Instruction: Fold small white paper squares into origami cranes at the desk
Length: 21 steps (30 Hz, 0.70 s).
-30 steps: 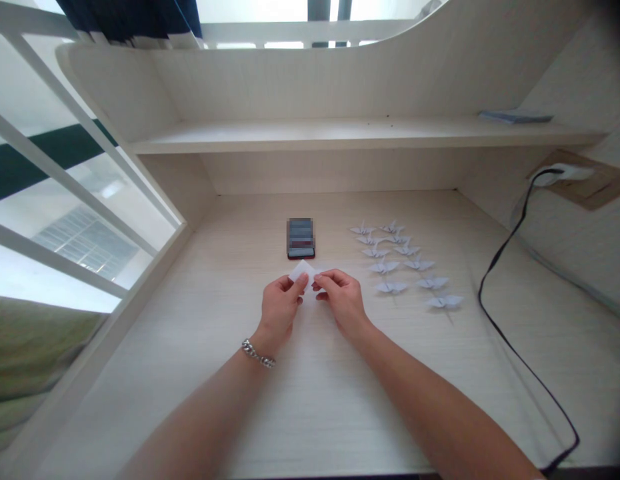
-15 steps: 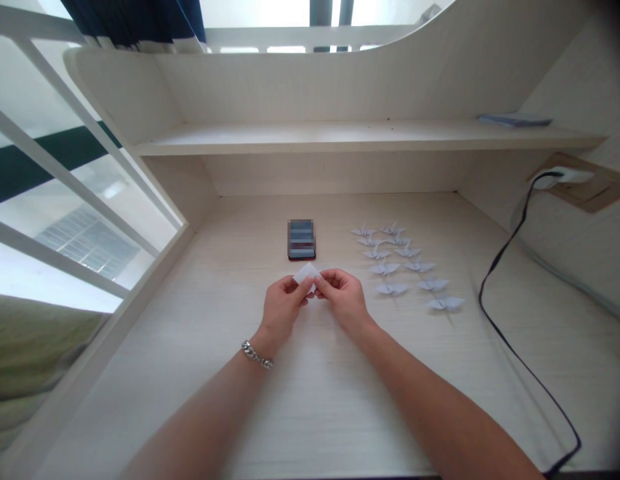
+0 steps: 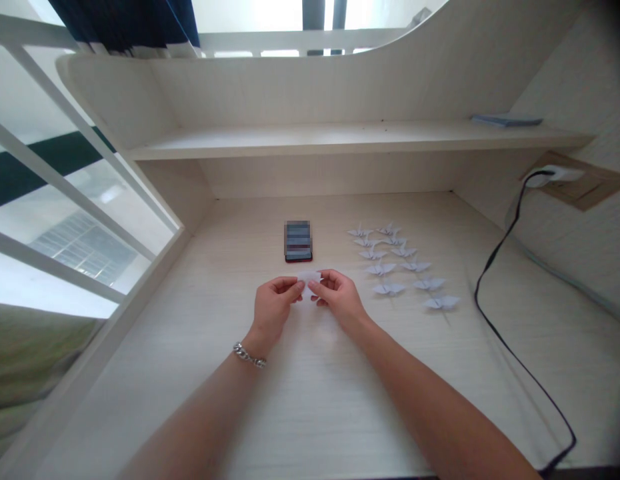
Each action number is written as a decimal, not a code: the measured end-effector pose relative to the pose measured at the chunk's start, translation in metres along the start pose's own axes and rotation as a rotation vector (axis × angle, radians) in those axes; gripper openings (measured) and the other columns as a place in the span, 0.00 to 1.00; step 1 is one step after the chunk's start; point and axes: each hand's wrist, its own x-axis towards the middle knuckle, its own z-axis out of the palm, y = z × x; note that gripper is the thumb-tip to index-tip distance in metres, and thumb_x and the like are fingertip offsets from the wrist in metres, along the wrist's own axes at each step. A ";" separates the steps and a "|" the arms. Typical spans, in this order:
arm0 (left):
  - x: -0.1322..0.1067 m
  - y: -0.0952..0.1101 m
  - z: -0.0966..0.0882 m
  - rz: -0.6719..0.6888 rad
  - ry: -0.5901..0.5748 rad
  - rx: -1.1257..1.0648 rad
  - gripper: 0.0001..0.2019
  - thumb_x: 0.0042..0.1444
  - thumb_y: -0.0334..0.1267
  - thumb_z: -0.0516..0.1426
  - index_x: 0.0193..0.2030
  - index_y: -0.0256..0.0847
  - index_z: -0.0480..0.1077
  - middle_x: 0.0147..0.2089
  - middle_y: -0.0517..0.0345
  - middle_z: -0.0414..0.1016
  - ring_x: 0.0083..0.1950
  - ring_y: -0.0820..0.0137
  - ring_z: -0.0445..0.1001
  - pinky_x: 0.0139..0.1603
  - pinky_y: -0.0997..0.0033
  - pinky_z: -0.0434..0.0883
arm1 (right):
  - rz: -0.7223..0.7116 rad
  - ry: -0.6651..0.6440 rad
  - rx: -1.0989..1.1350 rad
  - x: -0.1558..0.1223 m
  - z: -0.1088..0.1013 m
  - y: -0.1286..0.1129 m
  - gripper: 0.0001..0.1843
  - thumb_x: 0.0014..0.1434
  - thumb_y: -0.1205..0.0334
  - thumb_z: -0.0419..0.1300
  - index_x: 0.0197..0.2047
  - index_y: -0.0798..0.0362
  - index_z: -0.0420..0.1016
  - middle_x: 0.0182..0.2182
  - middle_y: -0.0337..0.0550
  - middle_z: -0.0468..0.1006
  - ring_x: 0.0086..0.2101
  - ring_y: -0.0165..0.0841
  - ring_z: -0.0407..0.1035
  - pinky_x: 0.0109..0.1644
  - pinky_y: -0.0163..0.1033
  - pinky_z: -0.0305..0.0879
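Note:
Both my hands meet over the middle of the pale wooden desk (image 3: pixel 310 400). My left hand (image 3: pixel 271 308), with a metal bracelet at the wrist, and my right hand (image 3: pixel 339 295) each pinch an edge of a small piece of white paper (image 3: pixel 309 276) held just above the desk. Fingers of both hands are curled closed on the paper. A dark phone (image 3: pixel 298 241) lies flat just beyond the paper.
Several folded white paper cranes (image 3: pixel 400 267) lie in two rows to the right of my hands. A black cable (image 3: pixel 500 333) runs from a wall socket (image 3: pixel 560 177) down across the desk's right side. A shelf (image 3: pixel 340 137) spans the back, bearing a thin booklet (image 3: pixel 505 121).
The paper has been turned and folded smaller between my fingers; less of it sticks up past them now. Both hands stayed in place.

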 end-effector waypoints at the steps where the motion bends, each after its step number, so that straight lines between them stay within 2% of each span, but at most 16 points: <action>1: 0.000 0.000 0.000 0.004 -0.012 0.035 0.12 0.35 0.39 0.66 0.28 0.34 0.75 0.24 0.55 0.74 0.25 0.74 0.68 0.29 0.72 0.64 | -0.006 0.025 -0.010 0.000 -0.001 0.000 0.17 0.42 0.52 0.65 0.32 0.54 0.71 0.20 0.35 0.70 0.21 0.26 0.65 0.22 0.31 0.62; 4: 0.000 0.000 0.001 0.013 -0.047 0.092 0.12 0.37 0.40 0.65 0.28 0.35 0.75 0.23 0.56 0.73 0.25 0.74 0.67 0.27 0.74 0.63 | -0.025 0.086 -0.003 0.000 -0.002 0.001 0.16 0.42 0.50 0.64 0.28 0.54 0.72 0.20 0.35 0.69 0.22 0.26 0.63 0.23 0.31 0.63; 7: -0.001 0.001 0.001 0.020 -0.052 0.097 0.12 0.40 0.43 0.64 0.28 0.36 0.74 0.25 0.56 0.73 0.26 0.73 0.68 0.27 0.75 0.63 | -0.008 0.076 0.038 0.000 -0.001 0.002 0.15 0.42 0.51 0.65 0.27 0.54 0.71 0.20 0.36 0.69 0.23 0.26 0.63 0.24 0.31 0.63; 11: -0.003 0.004 -0.002 0.172 -0.053 0.229 0.10 0.42 0.43 0.63 0.27 0.38 0.74 0.27 0.56 0.74 0.28 0.72 0.68 0.30 0.74 0.64 | 0.004 -0.035 0.002 0.000 0.000 0.003 0.15 0.42 0.52 0.65 0.27 0.53 0.70 0.23 0.36 0.71 0.24 0.28 0.65 0.26 0.32 0.64; 14: -0.004 0.005 -0.003 0.240 -0.108 0.331 0.09 0.44 0.42 0.62 0.28 0.38 0.75 0.27 0.55 0.75 0.29 0.71 0.69 0.31 0.73 0.64 | -0.088 -0.012 -0.055 0.000 -0.001 0.002 0.12 0.45 0.53 0.64 0.29 0.53 0.72 0.24 0.37 0.72 0.25 0.28 0.65 0.27 0.33 0.63; 18: -0.003 0.003 -0.002 0.158 -0.092 0.198 0.10 0.43 0.42 0.63 0.29 0.36 0.74 0.27 0.55 0.75 0.28 0.72 0.69 0.30 0.73 0.65 | -0.149 0.076 -0.042 0.000 -0.002 0.001 0.11 0.46 0.54 0.63 0.29 0.53 0.73 0.24 0.38 0.72 0.26 0.28 0.65 0.28 0.33 0.63; 21: -0.001 0.003 -0.001 0.196 -0.043 0.136 0.10 0.42 0.40 0.64 0.30 0.36 0.74 0.29 0.55 0.74 0.30 0.72 0.69 0.32 0.74 0.66 | -0.179 0.061 -0.025 -0.001 -0.001 0.001 0.11 0.47 0.54 0.63 0.30 0.52 0.73 0.25 0.38 0.73 0.27 0.30 0.66 0.30 0.35 0.65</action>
